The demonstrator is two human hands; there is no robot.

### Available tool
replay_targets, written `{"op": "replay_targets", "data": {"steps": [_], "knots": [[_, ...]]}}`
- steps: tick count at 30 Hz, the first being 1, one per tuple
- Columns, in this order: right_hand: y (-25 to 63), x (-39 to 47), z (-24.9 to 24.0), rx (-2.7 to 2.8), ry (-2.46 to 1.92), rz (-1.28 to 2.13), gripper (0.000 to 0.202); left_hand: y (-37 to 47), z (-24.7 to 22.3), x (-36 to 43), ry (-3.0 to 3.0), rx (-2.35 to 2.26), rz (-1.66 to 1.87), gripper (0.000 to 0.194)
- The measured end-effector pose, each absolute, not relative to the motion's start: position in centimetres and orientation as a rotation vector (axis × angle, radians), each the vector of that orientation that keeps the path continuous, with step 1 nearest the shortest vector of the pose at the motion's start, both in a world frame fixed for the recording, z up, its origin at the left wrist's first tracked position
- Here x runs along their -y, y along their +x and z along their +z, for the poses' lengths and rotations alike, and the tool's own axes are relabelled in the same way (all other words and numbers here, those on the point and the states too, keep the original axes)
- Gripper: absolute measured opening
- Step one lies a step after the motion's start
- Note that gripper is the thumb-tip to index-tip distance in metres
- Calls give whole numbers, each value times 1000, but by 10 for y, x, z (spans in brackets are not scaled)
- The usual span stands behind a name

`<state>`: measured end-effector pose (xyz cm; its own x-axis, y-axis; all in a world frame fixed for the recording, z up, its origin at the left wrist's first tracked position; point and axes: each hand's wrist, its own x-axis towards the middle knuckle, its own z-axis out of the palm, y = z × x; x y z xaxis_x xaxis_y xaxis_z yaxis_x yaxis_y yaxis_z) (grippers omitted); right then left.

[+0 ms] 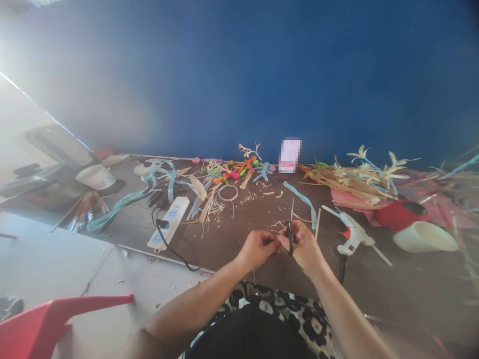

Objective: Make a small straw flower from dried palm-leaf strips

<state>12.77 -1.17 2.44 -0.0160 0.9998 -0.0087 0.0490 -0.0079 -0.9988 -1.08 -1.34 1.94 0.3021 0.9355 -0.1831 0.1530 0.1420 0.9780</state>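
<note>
Near the front of the dark table (232, 249), my two hands meet at the fingertips. My right hand (304, 244) is closed round a pair of scissors (290, 234), whose blades point up and away from me. The fingers of my left hand (258, 249) are pinched together beside the scissor handles. Whatever they hold is too small to make out. A light blue ribbon (305, 199) curves across the table just beyond my right hand. To the right of that hand lies a white glue gun (354, 237) with a red trigger and a glue stick in its back.
A white power strip (169, 224) with a black cord lies left. Colourful twisted pieces (247, 167) and scraps are heaped at the back. Dried husks (348, 182), a red vase (400, 215) and a cream cup (424, 237) stand right. A red chair (48, 319) is lower left.
</note>
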Motion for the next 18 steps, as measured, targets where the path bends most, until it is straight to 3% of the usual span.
{"op": "replay_targets", "data": {"steps": [18], "knots": [[119,12,13,998,-1153,1262,18,-13,22,15,1177,-1143,850,24]]}}
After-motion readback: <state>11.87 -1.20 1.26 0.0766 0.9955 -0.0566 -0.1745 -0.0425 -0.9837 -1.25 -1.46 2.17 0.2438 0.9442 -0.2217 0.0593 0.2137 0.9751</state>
